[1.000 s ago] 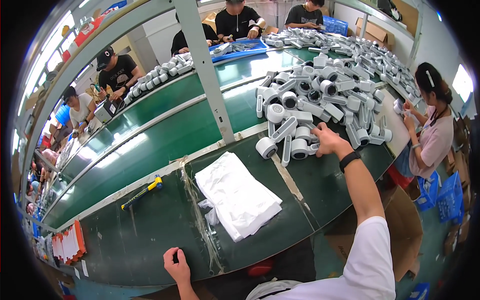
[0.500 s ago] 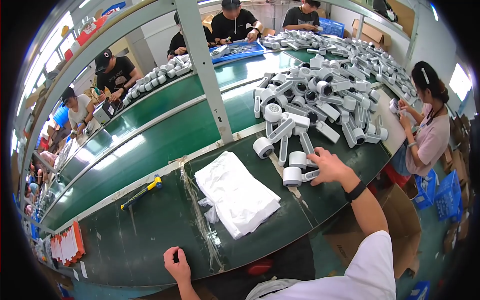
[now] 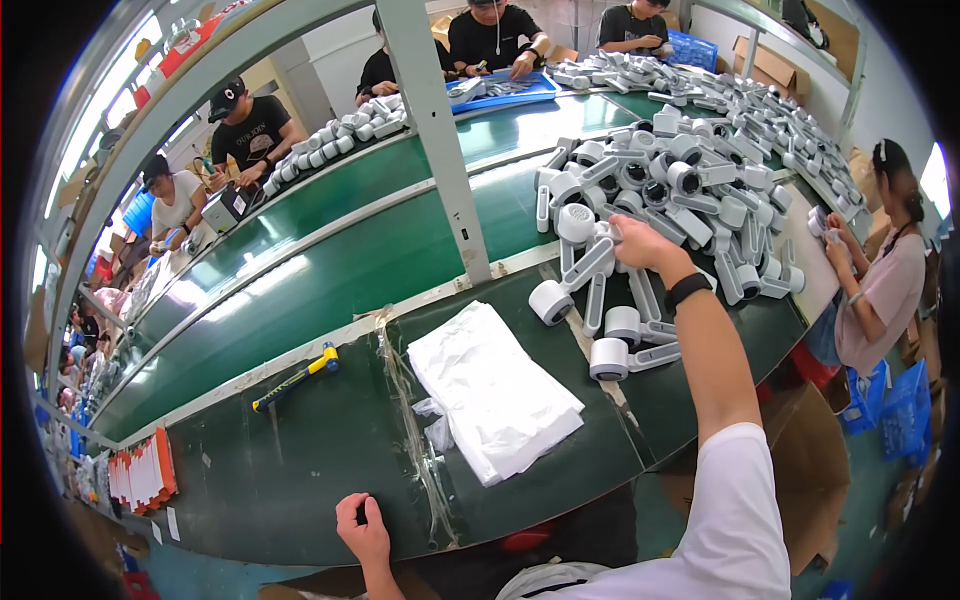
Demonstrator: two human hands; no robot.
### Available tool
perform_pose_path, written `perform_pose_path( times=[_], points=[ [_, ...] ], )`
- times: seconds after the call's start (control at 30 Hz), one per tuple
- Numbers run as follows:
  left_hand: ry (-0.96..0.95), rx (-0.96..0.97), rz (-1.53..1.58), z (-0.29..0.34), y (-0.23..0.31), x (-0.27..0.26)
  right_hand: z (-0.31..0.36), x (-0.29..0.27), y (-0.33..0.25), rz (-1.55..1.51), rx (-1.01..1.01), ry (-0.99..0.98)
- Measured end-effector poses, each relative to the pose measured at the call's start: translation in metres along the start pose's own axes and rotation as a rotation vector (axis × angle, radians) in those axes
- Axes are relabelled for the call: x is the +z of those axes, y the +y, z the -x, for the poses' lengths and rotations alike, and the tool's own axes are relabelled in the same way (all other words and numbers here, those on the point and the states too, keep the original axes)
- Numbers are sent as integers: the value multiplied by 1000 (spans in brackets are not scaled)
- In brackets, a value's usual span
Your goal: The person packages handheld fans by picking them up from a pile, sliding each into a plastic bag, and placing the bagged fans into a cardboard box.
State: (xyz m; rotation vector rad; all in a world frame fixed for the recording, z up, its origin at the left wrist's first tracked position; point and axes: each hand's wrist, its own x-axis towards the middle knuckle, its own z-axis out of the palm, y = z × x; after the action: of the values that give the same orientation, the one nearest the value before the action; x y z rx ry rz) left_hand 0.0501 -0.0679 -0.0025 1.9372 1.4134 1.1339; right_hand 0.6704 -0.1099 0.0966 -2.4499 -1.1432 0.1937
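Observation:
My right hand [image 3: 645, 243] reaches forward into a large pile of white-and-grey devices [image 3: 690, 178], each with a round drum-like head and a flat arm. Its fingers close on one white-and-grey device [image 3: 598, 232] at the pile's near left side; the grip is partly hidden. Two more devices [image 3: 612, 358] lie close together below my right forearm. My left hand [image 3: 364, 530] rests at the table's near edge, fingers curled, with nothing visible in them. Between the hands lies a stack of thin white plastic bags [image 3: 495, 395].
A yellow-and-black hammer [image 3: 297, 377] lies left of the bags. Orange-and-white cartons [image 3: 143, 472] stand at the far left. A metal post [image 3: 440, 150] rises beyond the green table. Co-workers sit across the line, and a person in pink [image 3: 880, 290] works at the right.
My right hand has left the two near devices, moved forward and left, and closed on a device in the pile. My left hand stays by the edge. The view has shifted slightly.

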Motion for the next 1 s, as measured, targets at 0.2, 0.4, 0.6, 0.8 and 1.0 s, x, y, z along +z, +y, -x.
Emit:
perform_pose_path(
  times=[0.2, 0.4, 0.6, 0.8, 1.0],
  points=[
    [17, 6, -8, 1, -3, -5, 21, 0, -3, 224, -81, -46],
    [1, 90, -13, -3, -12, -3, 71, -32, 21, -30, -123, 547],
    [-192, 302, 20, -24, 104, 7, 224, -40, -19, -1327, -13, 293],
    [-572, 778, -50, -8, 172, 95, 338, 20, -61, -1540, 50, 71],
    [-486, 905, -293, -11, 169, 118, 380, 39, -53, -1581, 120, -9]
  ],
)
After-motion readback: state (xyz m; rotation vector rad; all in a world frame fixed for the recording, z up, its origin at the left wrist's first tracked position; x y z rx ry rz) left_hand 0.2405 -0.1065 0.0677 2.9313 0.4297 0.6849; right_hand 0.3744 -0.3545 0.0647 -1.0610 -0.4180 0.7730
